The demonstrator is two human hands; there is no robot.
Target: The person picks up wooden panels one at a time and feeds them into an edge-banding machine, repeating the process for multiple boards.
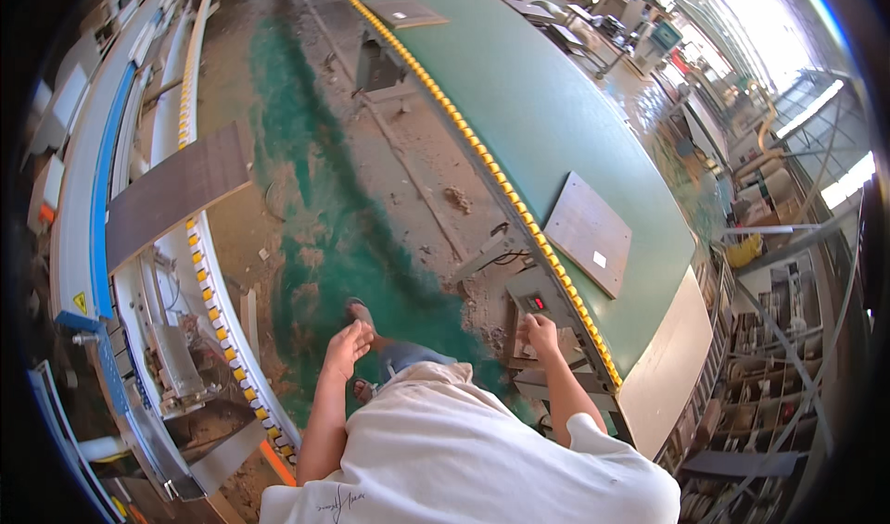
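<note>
The grey control box [536, 303] with its small red display sits on the near edge of the green conveyor [547, 107], and the right hand [540, 332] rests on it, fingers curled against its face. The left hand [348, 348] hangs open, holding nothing, over the dusty green floor [324, 218]. A brown wooden panel [588, 232] lies on the conveyor to the right.

Right hand [540, 331] on grey control box [533, 303] with red display, mounted at edge of green conveyor belt [547, 116]. Left hand [347, 348] open, free, over green dusty floor [334, 237]. Brown wood panel [588, 232] lies on belt near control box. Darker panel [176, 193] rests across left roller conveyor [199, 274]. Yellow rollers line belt edge.
</note>
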